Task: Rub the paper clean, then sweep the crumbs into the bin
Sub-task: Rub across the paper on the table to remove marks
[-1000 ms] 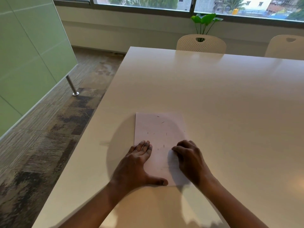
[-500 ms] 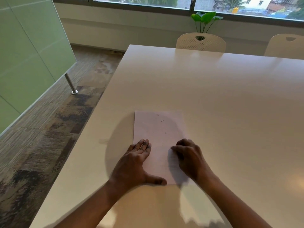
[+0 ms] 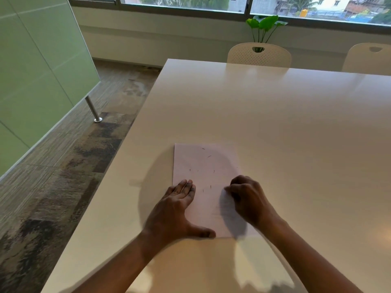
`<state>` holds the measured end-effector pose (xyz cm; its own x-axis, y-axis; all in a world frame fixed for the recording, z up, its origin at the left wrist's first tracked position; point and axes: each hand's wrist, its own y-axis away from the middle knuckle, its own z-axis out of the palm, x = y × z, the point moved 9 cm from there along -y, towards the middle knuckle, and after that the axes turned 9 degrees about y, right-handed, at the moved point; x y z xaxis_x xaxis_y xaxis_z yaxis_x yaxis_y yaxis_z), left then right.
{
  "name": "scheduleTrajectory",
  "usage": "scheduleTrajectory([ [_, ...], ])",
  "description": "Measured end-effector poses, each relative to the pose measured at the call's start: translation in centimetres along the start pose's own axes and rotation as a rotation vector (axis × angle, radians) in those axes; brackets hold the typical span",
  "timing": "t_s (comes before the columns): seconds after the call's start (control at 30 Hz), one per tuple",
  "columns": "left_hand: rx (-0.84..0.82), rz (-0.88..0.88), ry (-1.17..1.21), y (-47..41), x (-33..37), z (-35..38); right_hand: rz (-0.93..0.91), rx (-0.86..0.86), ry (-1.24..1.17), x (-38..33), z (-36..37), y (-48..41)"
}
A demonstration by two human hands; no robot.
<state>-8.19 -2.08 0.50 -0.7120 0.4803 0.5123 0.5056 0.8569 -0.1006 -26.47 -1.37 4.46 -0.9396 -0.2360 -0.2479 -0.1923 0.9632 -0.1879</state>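
Little has shifted since the earlier frames: the left hand (image 3: 176, 210) stays flat, pinning the paper (image 3: 206, 166) near the table's (image 3: 275, 123) left edge, while the right hand (image 3: 248, 200) nudges slightly, fingers curled, around what cannot be told. Rubbing seems underway; next, the crumbs (image 3: 209, 156) need sweeping toward an edge, though no bin shows, and open tabletop lies right and beyond.

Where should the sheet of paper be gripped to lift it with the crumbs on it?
Probably by its two long edges, one hand from each side: the paper lies flat with crumbs scattered mid-sheet, so pinching both sides cups them. The left hand presses flat on it; the right hand is curled at its right edge.
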Motion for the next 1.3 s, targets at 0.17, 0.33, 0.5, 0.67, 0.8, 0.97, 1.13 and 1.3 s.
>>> scheduleTrajectory([
  [0.17, -0.019, -0.002, 0.002, -0.1, -0.1, 0.4, -0.271, -0.148, -0.154, -7.2, 2.3, 3.7],
  [0.33, -0.012, 0.003, -0.019, -0.1, 0.0, 0.2, -0.014, -0.004, -0.026, -0.4, 0.4, 0.5],
  [0.5, -0.013, -0.004, 0.001, -0.1, 0.0, 0.3, -0.084, -0.004, -0.093, -3.6, 1.0, 2.0],
  [0.67, -0.007, 0.008, -0.015, -0.2, 0.0, 0.2, -0.201, -0.056, -0.132, -4.9, 1.3, 3.1],
  [0.8, -0.015, 0.004, -0.012, -0.1, 0.0, 0.2, 0.085, 0.016, 0.027, 0.7, -0.3, 1.2],
  [0.97, 0.003, 0.001, 0.010, -0.1, -0.1, 0.2, -0.184, -0.061, -0.151, -6.6, 1.4, 4.3],
  [1.13, -0.015, 0.000, -0.004, -0.2, -0.1, 0.2, 0.009, 0.026, -0.052, -1.2, 0.3, 2.3],
  [1.3, -0.016, -0.008, 0.000, -0.2, -0.1, 0.3, -0.058, 0.035, -0.103, -3.7, 0.5, 3.5],
])
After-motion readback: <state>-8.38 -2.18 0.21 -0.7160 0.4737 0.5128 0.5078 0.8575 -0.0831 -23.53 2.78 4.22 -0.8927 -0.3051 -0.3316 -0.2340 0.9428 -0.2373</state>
